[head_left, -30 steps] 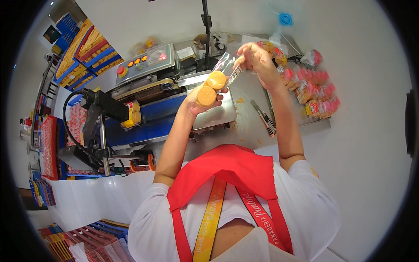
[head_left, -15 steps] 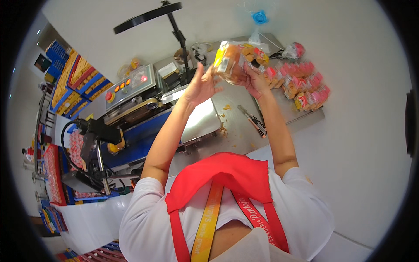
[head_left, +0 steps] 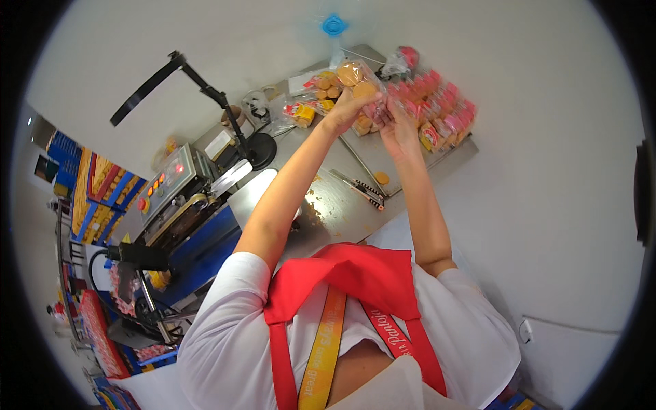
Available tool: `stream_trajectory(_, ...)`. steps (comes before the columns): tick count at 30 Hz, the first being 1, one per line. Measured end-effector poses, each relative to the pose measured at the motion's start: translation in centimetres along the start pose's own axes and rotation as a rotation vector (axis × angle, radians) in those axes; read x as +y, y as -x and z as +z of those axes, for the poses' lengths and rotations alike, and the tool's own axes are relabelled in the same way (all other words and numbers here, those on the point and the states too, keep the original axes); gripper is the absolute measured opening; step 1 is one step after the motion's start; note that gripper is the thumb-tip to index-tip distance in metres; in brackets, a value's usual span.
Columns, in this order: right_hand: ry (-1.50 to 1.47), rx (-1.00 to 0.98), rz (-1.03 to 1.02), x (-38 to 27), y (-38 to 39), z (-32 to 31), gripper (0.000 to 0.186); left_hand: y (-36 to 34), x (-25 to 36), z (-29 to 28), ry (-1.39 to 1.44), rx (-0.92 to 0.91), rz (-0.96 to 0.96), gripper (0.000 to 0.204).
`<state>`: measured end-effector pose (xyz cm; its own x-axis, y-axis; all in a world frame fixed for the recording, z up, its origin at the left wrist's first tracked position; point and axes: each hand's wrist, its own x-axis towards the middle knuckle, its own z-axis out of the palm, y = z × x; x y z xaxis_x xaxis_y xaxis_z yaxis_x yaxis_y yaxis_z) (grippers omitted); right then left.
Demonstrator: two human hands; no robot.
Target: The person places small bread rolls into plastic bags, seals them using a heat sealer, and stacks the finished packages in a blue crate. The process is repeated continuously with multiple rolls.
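A clear bag of round yellow biscuits (head_left: 350, 72) is up over the back of the steel worktable. My left hand (head_left: 345, 113) is closed on the bag's lower part. My right hand (head_left: 393, 128) has its fingers curled at the bag's lower right, beside rows of pink-topped biscuit packs (head_left: 441, 113). More yellow packs (head_left: 299, 115) lie to the left of the bag. A single loose biscuit (head_left: 380, 178) and a striped cutter (head_left: 362, 190) lie on the steel surface below my hands.
A sealing machine (head_left: 174, 190) with lit buttons and a blue belt (head_left: 198, 256) stands at the left. A black stand (head_left: 260, 149) rises behind it. Stacked crates (head_left: 96, 195) are at the far left. A white wall (head_left: 547, 171) borders the table on the right.
The bag has moved away from me toward the back of the table and turned over. Both hands followed it. The view has swung rightward, shifting the machine leftward and down.
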<state>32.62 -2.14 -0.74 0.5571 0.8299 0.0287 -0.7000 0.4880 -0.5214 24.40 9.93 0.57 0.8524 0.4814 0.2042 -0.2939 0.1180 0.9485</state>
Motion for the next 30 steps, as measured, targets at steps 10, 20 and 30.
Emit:
stream_trajectory(10,0.371,-0.044,-0.317,-0.4,0.6,1.4,0.017,-0.9,0.8,-1.2,0.255,-0.080,-0.014,0.067)
stream_trajectory(20,0.438,-0.186,-0.285,1.1,3.8,5.7,0.016,2.4,2.6,-5.6,0.306,-0.086,0.163,0.093)
stream_trajectory(30,1.237,-0.573,-1.130,0.8,0.5,11.6,0.013,9.1,5.9,-3.2,0.578,0.303,0.182,0.085)
